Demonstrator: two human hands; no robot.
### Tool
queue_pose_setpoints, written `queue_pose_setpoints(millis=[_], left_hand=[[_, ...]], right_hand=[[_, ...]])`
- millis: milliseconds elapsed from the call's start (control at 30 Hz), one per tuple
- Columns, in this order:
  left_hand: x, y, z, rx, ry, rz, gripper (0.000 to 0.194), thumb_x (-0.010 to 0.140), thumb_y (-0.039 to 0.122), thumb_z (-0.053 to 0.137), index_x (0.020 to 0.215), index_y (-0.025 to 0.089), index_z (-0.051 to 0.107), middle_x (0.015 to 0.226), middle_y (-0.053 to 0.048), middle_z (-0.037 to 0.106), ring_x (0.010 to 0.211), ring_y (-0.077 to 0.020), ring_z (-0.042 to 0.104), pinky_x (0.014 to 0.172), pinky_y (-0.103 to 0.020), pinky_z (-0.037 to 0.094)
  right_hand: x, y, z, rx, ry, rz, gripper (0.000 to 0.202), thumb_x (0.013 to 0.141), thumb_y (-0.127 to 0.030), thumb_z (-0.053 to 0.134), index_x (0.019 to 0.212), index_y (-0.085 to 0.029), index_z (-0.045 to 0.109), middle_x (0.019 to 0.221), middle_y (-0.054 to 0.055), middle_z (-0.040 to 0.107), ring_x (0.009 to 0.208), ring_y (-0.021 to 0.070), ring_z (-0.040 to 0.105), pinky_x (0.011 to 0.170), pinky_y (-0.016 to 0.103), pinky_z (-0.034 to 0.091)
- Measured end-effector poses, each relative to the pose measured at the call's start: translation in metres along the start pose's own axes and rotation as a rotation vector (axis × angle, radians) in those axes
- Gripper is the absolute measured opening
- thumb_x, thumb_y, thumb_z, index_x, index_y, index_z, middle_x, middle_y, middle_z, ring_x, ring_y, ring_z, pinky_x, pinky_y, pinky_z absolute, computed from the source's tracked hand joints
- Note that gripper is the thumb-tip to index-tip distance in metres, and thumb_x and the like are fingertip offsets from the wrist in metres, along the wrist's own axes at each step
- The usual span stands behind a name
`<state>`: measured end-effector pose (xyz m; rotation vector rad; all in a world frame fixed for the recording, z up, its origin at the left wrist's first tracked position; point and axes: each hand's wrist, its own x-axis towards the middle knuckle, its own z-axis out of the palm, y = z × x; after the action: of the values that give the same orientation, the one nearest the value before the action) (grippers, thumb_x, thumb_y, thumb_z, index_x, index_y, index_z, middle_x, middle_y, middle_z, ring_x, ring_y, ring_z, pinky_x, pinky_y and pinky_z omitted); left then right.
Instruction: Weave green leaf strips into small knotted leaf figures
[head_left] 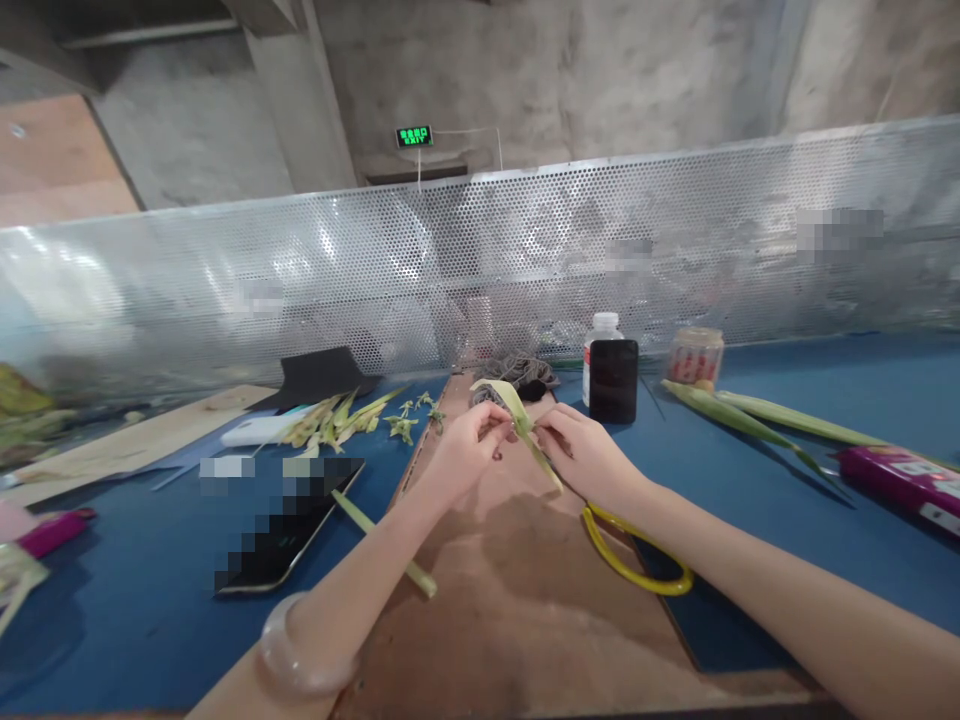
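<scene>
My left hand [471,442] and my right hand [574,445] meet over the brown board [487,590] in the middle. Between them is a pale green leaf strip [517,408], folded or knotted where the fingers pinch it, with one end pointing down toward me. Both hands have their fingers closed on this strip. Behind it lies a bundle of grey cord [525,368]. Yellow scissor-like handles [637,575] rest under my right forearm. A cut green stalk [386,545] lies beside my left forearm.
On the left are a tablet [300,540], small woven leaf pieces [403,428], leaf scraps [337,420] and a dark folder [322,375]. To the right stand a black phone [613,382], a white-capped bottle [605,322] and a jar [696,358], beside long leaves [750,425] and a purple package [900,485].
</scene>
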<state>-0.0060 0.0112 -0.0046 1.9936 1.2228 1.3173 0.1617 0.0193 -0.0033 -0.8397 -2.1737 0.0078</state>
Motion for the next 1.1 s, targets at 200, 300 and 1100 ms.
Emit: queue_pose_setpoints(millis=[200,300,1100], left_hand=[[-0.0030,0.0005,0.0002,0.106,0.007,0.101,0.009,0.079,0.018,0.043,0.080,0.017,0.052,0.073,-0.002,0.058,0.071,-0.0148,0.056,0.069,-0.028,0.043],[-0.0037,0.0013,0.0004,0.095,-0.007,0.111,0.010,0.079,0.019,0.043,0.081,0.016,0.052,0.073,-0.003,0.058,0.069,-0.0148,0.055,0.066,-0.028,0.043],[-0.0019,0.0092,-0.0071,-0.015,-0.046,-0.039,0.015,0.075,0.027,0.047,0.069,0.016,0.054,0.057,0.000,0.056,0.053,-0.0123,0.051,0.050,-0.023,0.037]], right_hand=[[-0.0013,-0.0006,0.0010,-0.001,-0.030,0.007,0.011,0.080,-0.011,0.041,0.078,-0.016,0.050,0.073,0.002,0.051,0.066,0.0125,0.049,0.060,0.022,0.037],[-0.0013,-0.0037,0.0000,0.019,-0.003,0.037,0.011,0.080,-0.011,0.042,0.078,-0.016,0.051,0.072,0.002,0.052,0.063,0.0123,0.048,0.058,0.022,0.037],[-0.0079,-0.0013,0.0067,-0.170,-0.145,-0.064,0.018,0.084,-0.010,0.035,0.090,-0.013,0.051,0.082,0.009,0.057,0.077,0.0178,0.052,0.065,0.027,0.041]])
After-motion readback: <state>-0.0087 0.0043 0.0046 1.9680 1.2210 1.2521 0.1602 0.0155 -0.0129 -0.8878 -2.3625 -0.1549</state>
